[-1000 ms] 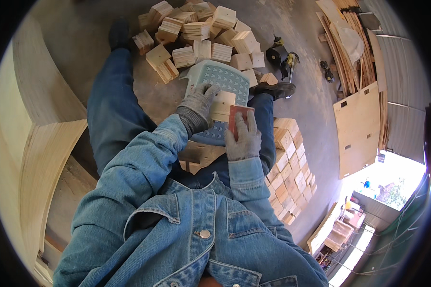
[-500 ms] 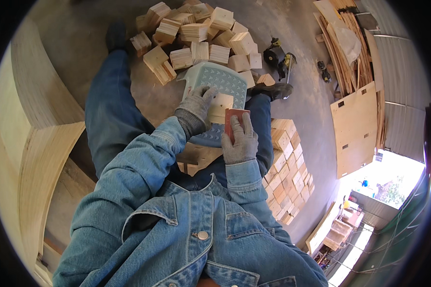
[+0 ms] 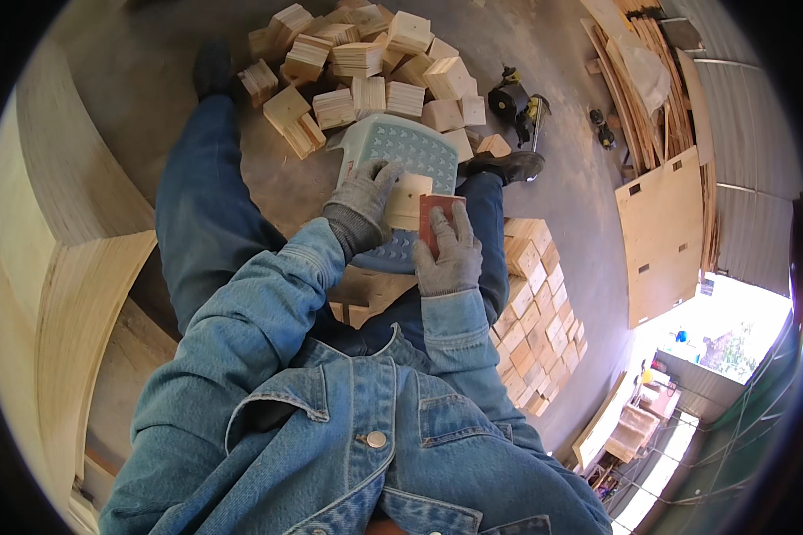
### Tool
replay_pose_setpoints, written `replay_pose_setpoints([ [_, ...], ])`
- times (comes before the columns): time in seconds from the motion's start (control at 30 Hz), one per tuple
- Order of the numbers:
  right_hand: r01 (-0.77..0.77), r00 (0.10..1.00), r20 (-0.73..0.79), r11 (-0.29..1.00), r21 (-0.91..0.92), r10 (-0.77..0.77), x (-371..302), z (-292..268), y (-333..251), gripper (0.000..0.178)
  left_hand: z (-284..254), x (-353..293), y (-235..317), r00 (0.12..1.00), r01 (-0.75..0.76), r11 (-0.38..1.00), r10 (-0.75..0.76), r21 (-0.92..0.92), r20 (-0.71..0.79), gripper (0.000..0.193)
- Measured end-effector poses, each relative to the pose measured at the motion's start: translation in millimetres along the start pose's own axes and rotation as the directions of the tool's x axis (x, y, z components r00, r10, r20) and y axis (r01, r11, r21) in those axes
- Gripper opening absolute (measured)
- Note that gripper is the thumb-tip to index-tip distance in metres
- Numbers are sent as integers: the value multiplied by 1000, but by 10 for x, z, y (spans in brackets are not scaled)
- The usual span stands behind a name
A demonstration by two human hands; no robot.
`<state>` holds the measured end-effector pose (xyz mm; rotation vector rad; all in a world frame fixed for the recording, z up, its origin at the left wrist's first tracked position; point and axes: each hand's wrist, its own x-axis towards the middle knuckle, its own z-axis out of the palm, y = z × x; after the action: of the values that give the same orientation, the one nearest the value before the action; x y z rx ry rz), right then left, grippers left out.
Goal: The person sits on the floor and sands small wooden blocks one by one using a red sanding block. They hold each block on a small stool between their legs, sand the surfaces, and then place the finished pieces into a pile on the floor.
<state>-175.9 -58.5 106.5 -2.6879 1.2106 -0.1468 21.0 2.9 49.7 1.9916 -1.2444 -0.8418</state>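
A pale wooden block (image 3: 408, 201) rests on a light blue-green plastic stool (image 3: 410, 147) between my legs. My left hand (image 3: 363, 201), in a grey knitted glove, is closed on the block's left side and holds it against the stool top. In my right hand (image 3: 451, 254), gloved the same way, is a red-brown sanding block (image 3: 440, 214). Its left edge meets the right end of the wooden block. The fingers of my right hand lie over its upper face, and its underside is hidden.
Beyond the stool lies a loose heap of wooden blocks (image 3: 357, 58). Neatly stacked blocks (image 3: 544, 321) stand right of my right leg. A black and yellow power tool (image 3: 511, 100) is on the floor near my right shoe. Large plywood pieces (image 3: 89, 205) rise at the left.
The sanding block has shifted slightly down and now lies flatter, its face turned more into view. My right hand's fingers have moved with it. My left hand and the wooden block stay nearly still.
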Motion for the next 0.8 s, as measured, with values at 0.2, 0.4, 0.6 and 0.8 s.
replay_pose_setpoints([
  [0.2, -72, 997, -5, 997, 1, 72, 472, -4, -102, 60, 37, -1, -49, 997, -50, 999, 50, 1, -54, 107],
  [0.4, -61, 998, -35, 997, -37, 60, 158, 77, -21, 63, -18, -2, 17, 1000, -20, 999, 19, 37, 16, 104],
  [0.6, -58, 998, -2, 991, -124, 58, 319, 45, -60, 60, 38, -13, -42, 999, -32, 999, 32, 2, -30, 103],
  [0.8, -73, 997, -9, 986, -148, 72, 347, 2, -115, 61, 63, -10, -63, 997, -50, 998, 52, 43, -59, 102],
])
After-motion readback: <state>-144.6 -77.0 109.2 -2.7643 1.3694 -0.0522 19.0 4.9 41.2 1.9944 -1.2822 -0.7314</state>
